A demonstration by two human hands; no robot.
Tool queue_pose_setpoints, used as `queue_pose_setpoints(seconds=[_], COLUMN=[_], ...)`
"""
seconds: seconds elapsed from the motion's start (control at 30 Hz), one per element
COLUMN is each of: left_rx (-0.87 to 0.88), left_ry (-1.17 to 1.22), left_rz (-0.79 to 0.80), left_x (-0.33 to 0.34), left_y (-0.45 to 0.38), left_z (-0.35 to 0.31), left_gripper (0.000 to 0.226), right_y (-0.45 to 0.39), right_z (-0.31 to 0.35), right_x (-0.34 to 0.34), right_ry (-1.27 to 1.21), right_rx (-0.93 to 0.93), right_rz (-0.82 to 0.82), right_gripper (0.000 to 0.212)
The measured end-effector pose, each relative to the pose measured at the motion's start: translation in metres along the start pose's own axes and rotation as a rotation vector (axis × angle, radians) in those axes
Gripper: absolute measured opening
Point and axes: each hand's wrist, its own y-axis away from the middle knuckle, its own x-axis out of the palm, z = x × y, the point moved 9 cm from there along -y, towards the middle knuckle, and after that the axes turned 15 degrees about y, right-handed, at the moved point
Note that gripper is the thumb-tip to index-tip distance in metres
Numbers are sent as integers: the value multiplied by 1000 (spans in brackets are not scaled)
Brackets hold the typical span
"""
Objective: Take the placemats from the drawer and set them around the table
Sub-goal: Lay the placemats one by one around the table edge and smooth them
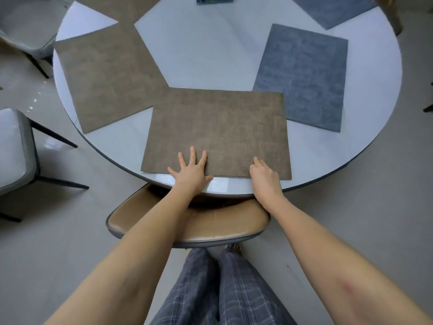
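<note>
A round white table point(210, 57) stands on a pale tiled floor point(70, 242). At its near edge lies a brown placemat point(218, 130), flat, with its near side just inside the rim. The left hand point(191, 171) rests on the mat's near left part, fingers straight and spread. The right hand point(263, 173) touches the near right part with curled fingers; whether they pinch the edge, I cannot tell. To the left lies a second brown placemat point(105, 76), its corner under the near one, and a third brown placemat point(121, 8) lies farther away. To the right lie a blue placemat point(302, 76) and a far blue placemat point(332, 8). A tan chair point(187, 224) stands between person and table, grey chairs point(16, 146) at left.
</note>
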Motion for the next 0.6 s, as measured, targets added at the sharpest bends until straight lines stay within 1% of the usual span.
queue_pose_setpoints(seconds=[0.2,0.43,0.6], left_rx=[21,40,49], left_ry=[-3,-14,-10], left_rz=[10,14,11], left_x=[-1,1,1], left_y=[1,4,6], left_z=[1,1,0], left_gripper=[76,76,76], right_y=[5,10,10], right_z=[-2,-1,-2], right_x=[-1,2,2], right_ry=[-84,-90,-87], right_rx=[42,67,71], right_rz=[-19,11,3], right_gripper=[34,35,35])
